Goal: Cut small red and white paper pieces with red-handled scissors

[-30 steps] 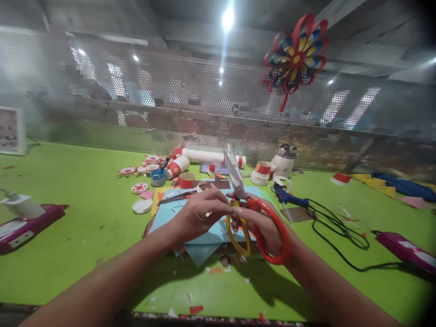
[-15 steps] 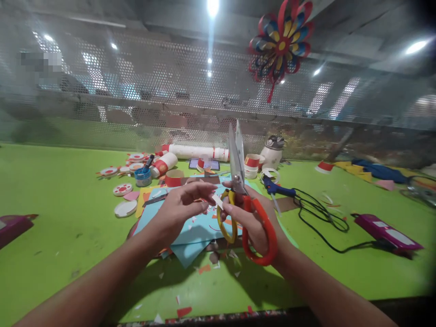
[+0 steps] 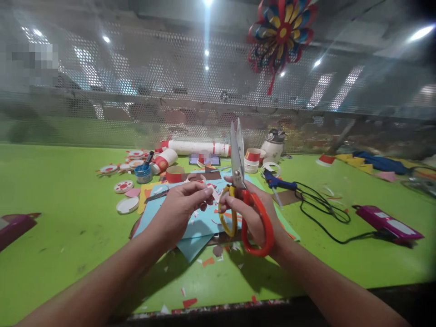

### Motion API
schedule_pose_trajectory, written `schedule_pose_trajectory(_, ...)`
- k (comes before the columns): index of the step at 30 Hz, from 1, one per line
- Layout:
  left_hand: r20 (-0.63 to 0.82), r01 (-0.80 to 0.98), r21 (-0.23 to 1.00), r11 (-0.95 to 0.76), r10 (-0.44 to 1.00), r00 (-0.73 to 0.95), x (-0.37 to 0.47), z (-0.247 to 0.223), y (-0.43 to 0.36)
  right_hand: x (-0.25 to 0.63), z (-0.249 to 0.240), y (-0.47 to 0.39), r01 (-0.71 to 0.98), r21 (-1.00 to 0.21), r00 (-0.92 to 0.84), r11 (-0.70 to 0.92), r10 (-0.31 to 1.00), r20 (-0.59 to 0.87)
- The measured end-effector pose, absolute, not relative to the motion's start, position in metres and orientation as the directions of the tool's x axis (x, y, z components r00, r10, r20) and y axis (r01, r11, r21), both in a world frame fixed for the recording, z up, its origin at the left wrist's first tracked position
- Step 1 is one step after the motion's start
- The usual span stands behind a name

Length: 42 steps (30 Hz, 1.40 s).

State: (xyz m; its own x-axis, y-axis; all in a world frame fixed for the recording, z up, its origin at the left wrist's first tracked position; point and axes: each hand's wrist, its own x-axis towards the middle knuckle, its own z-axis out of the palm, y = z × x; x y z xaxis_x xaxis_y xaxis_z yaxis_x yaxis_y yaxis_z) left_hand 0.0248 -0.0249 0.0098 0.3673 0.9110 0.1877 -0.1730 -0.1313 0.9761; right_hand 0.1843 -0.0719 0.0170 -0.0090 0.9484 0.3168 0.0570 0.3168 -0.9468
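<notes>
My right hand [image 3: 254,213] holds a large pair of scissors [image 3: 238,170] with one yellow and one red-orange handle, its blades pointing up and slightly apart. My left hand [image 3: 184,204] is closed in a pinch on a small white paper piece [image 3: 215,195], just left of the yellow handle. The right fingertips are close to that piece. Beneath both hands lie light blue paper sheets [image 3: 197,227] with small scraps on them.
A blue glue gun [image 3: 279,181] with a black cable lies right, near a purple power strip [image 3: 388,222]. Behind are a white bottle [image 3: 272,147], a long white tube [image 3: 194,148] and a red-white roll [image 3: 252,159]. Left are a blue jar [image 3: 143,173] and round lids [image 3: 127,205].
My left fingertips have closed on the small white paper piece, which was nearer my right fingers before. The scissors stay in my right hand. The view has shifted slightly.
</notes>
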Motion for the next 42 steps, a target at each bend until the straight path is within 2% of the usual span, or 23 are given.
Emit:
schedule_pose_trajectory(4, 0.194, -0.221, 0.968, -0.121, 0.916, 0.351, 0.022, 0.010, -0.019, 0.188, 0.019, -0.072, 0.146, -0.943, 0.004, 0.298, 0.953, 0.302)
schedule_pose_trajectory(8, 0.191, -0.278, 0.956, -0.094, 0.919, 0.346, 0.019, 0.013, -0.015, 0.190, 0.024, -0.074, 0.265, -0.919, -0.061, 0.292, 0.956, 0.286)
schedule_pose_trajectory(16, 0.263, -0.241, 0.950, -0.197, 0.922, 0.284, 0.011, 0.014, -0.010, 0.192, 0.023, -0.072, 0.397, -0.862, -0.152, 0.316, 0.949, 0.278)
schedule_pose_trajectory(23, 0.203, -0.018, 0.977, -0.214, 0.893, 0.403, 0.013, 0.020, -0.019, 0.196, 0.026, -0.070, 0.406, -0.838, -0.055, 0.365, 0.925, 0.376)
schedule_pose_trajectory(28, 0.102, 0.163, 0.959, -0.233, 0.818, 0.566, 0.019, 0.022, -0.025, 0.197, 0.022, -0.067, 0.383, -0.825, -0.048, 0.416, 0.901, 0.431)
schedule_pose_trajectory(33, 0.120, 0.108, 0.968, -0.228, 0.793, 0.597, 0.023, 0.017, -0.024, 0.196, 0.010, -0.064, 0.323, -0.847, -0.144, 0.422, 0.907, 0.397)
schedule_pose_trajectory(38, 0.123, 0.043, 0.981, -0.187, 0.784, 0.608, 0.023, 0.017, -0.024, 0.193, 0.015, -0.072, 0.318, -0.852, -0.169, 0.417, 0.909, 0.382)
schedule_pose_trajectory(42, 0.139, -0.024, 0.989, -0.148, 0.837, 0.529, 0.025, 0.020, -0.026, 0.190, 0.018, -0.075, 0.309, -0.849, -0.167, 0.429, 0.903, 0.396)
